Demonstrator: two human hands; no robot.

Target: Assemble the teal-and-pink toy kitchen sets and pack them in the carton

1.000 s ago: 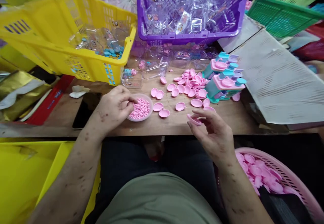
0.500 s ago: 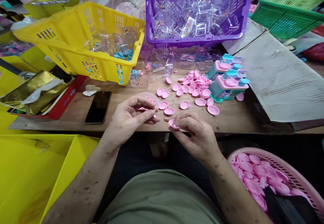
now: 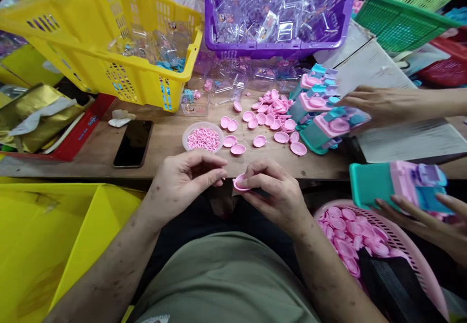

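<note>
My right hand (image 3: 272, 189) pinches a small pink oval toy dish (image 3: 241, 183) at the table's front edge. Close by on the left, my left hand (image 3: 189, 179) has thumb and fingers pressed together; whatever is at their tips is too small to make out. Beyond it stands a round clear tub (image 3: 185, 137) of tiny pink pieces (image 3: 203, 139). Loose pink dishes (image 3: 260, 141) lie past my hands, some in a heap (image 3: 273, 105).
Another person's hand (image 3: 359, 101) reaches over the teal-and-pink toy units (image 3: 321, 128); their other hand (image 3: 419, 213) holds one more unit (image 3: 372, 184). A phone (image 3: 133, 144), yellow crate (image 3: 138, 82) and purple crate (image 3: 270, 46) surround the workspace. A pink basket (image 3: 432, 279) sits lower right.
The view has shifted. My left hand has come away from the tub, closer to the dish in my right hand. Another person's two hands have entered from the right with a further toy unit.
</note>
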